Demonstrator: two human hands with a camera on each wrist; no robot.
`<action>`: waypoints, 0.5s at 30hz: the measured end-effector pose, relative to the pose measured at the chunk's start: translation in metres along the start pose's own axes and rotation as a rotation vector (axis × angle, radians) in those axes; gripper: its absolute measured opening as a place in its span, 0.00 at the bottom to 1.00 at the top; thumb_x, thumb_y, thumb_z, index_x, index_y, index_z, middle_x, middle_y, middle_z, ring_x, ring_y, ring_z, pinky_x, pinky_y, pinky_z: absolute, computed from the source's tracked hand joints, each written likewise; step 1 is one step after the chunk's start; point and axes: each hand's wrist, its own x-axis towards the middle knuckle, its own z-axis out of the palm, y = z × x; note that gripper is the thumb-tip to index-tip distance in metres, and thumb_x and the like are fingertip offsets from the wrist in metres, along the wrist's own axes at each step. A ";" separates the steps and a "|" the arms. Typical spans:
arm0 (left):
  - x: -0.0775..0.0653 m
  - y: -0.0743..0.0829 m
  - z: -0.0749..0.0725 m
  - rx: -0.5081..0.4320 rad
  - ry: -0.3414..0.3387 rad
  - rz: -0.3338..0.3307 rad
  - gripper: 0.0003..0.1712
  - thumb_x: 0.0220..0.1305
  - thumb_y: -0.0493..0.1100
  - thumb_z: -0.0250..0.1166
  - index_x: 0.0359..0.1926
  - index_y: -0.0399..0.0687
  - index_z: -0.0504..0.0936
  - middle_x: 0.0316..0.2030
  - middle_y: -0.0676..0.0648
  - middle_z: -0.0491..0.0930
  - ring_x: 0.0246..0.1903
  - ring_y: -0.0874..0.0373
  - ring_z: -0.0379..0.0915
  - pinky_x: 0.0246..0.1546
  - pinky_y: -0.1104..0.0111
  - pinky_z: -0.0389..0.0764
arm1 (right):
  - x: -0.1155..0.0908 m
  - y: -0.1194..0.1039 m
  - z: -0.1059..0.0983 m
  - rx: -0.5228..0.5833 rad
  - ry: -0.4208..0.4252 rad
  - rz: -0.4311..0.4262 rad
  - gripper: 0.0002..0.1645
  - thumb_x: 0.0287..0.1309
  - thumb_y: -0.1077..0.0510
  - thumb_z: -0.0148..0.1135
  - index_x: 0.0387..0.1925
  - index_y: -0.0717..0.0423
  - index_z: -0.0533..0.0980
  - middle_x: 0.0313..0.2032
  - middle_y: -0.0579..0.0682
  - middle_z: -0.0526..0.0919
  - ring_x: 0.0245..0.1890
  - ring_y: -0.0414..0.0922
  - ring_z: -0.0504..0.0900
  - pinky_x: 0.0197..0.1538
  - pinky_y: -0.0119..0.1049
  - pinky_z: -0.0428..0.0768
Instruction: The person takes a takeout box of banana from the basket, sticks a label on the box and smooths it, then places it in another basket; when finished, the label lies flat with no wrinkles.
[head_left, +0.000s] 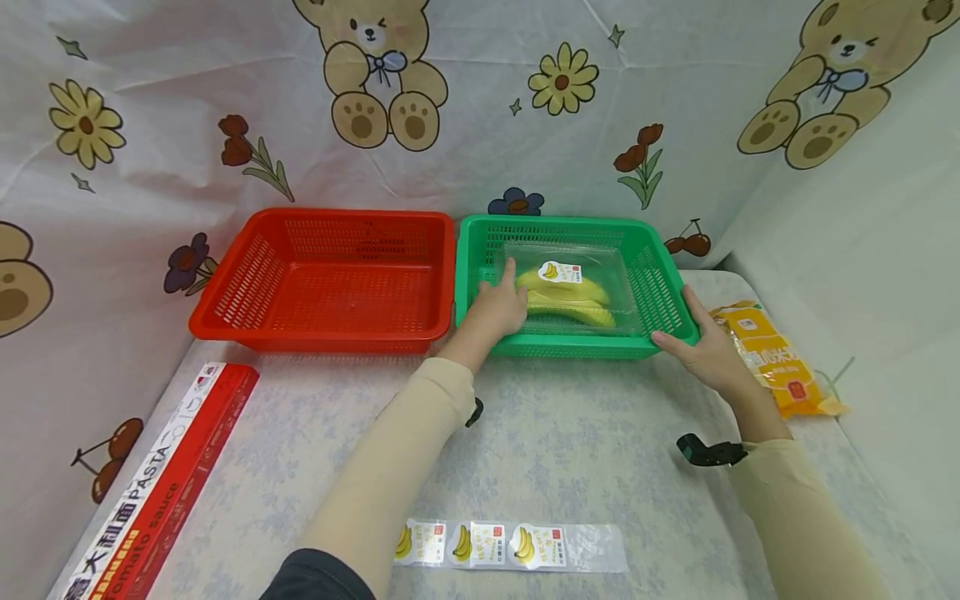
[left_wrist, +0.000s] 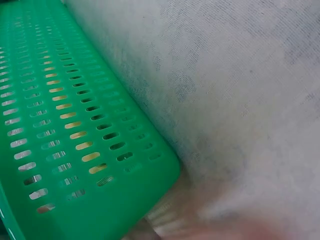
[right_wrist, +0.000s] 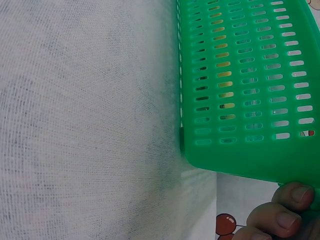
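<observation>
In the head view a green basket holds a clear plastic box with yellow bananas inside. A white banana label is on the box lid. My left hand reaches over the basket's left end, index finger extended at the box's left side; whether it presses the box is unclear. My right hand grips the basket's right front corner, thumb at the front rim. In the right wrist view several fingertips curl by the rim. The left wrist view shows that hand only as a blur.
A red basket stands left of the green one. A strip of banana labels lies at the table's front. At left is a red pasta box; at right, a yellow food packet. A bear-print cloth hangs behind.
</observation>
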 end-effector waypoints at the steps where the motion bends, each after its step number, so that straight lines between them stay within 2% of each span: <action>1: 0.000 0.001 0.001 0.024 0.026 0.009 0.35 0.79 0.55 0.41 0.80 0.62 0.40 0.74 0.29 0.49 0.68 0.34 0.62 0.63 0.47 0.72 | 0.001 0.001 0.000 0.001 0.000 0.000 0.57 0.67 0.39 0.58 0.76 0.29 0.26 0.79 0.47 0.30 0.77 0.66 0.40 0.68 0.74 0.52; 3: -0.001 0.002 0.002 0.101 0.086 0.035 0.34 0.79 0.54 0.43 0.79 0.61 0.45 0.73 0.31 0.50 0.61 0.36 0.68 0.55 0.51 0.79 | 0.001 0.002 0.000 0.002 -0.001 0.000 0.57 0.67 0.39 0.58 0.76 0.29 0.26 0.79 0.47 0.30 0.77 0.66 0.40 0.68 0.74 0.52; 6: -0.005 0.005 0.003 0.227 0.170 0.093 0.31 0.78 0.54 0.45 0.78 0.60 0.51 0.69 0.35 0.56 0.55 0.40 0.69 0.47 0.57 0.81 | 0.002 0.003 0.001 0.005 0.000 -0.003 0.57 0.67 0.39 0.58 0.76 0.29 0.27 0.79 0.47 0.30 0.77 0.66 0.40 0.68 0.74 0.51; 8: -0.009 0.008 0.002 0.293 0.206 0.135 0.31 0.78 0.54 0.46 0.77 0.60 0.53 0.68 0.37 0.58 0.56 0.42 0.68 0.48 0.58 0.80 | 0.001 0.002 0.001 0.006 0.001 -0.004 0.57 0.67 0.40 0.58 0.76 0.30 0.26 0.79 0.47 0.30 0.77 0.66 0.40 0.68 0.74 0.51; 13: -0.024 0.012 -0.001 0.318 0.263 0.262 0.30 0.77 0.55 0.46 0.76 0.58 0.58 0.68 0.39 0.61 0.57 0.44 0.66 0.53 0.58 0.77 | 0.000 -0.002 0.000 -0.006 0.006 0.003 0.58 0.66 0.38 0.58 0.77 0.32 0.26 0.79 0.48 0.30 0.77 0.67 0.41 0.68 0.74 0.51; 15: -0.032 0.012 -0.002 0.312 0.284 0.322 0.30 0.76 0.54 0.46 0.75 0.57 0.60 0.66 0.40 0.64 0.54 0.46 0.67 0.51 0.59 0.77 | -0.001 -0.004 0.000 -0.016 0.009 0.004 0.58 0.66 0.37 0.58 0.77 0.32 0.26 0.79 0.49 0.31 0.76 0.67 0.42 0.68 0.74 0.51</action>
